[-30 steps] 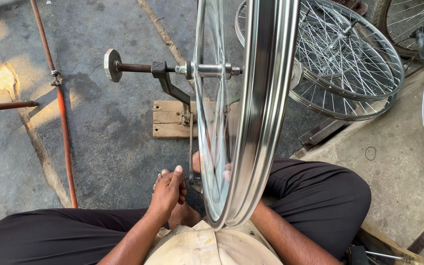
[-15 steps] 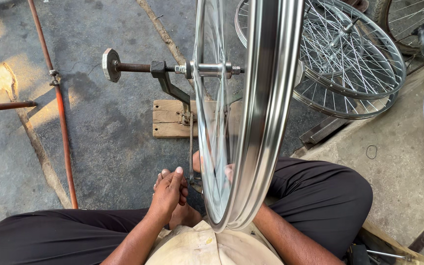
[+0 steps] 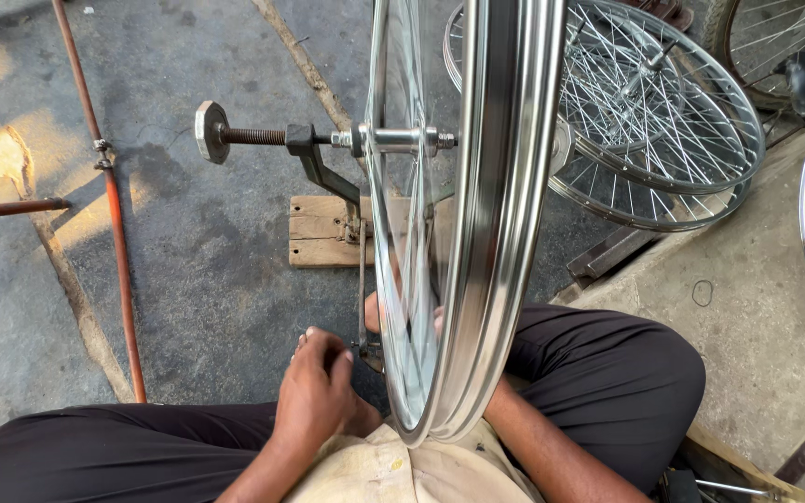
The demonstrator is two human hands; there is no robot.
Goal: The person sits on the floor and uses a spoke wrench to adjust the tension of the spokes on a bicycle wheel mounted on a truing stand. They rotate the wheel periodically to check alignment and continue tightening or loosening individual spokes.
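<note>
grey concrete floor, cracked, sunlit at left. wheel stands upright on a stand bolted to a wood block, rim edge-on between the person's knees. left hand curled at the spokes near the rim's bottom, grip clenched on something small; cannot tell what. right hand mostly hidden behind the rim, grip cannot tell. risk: fingers caught in spokes if the wheel turns. tight on the right: spare wheels near, a step edge just beside. open floor left, up to the rod.
</note>
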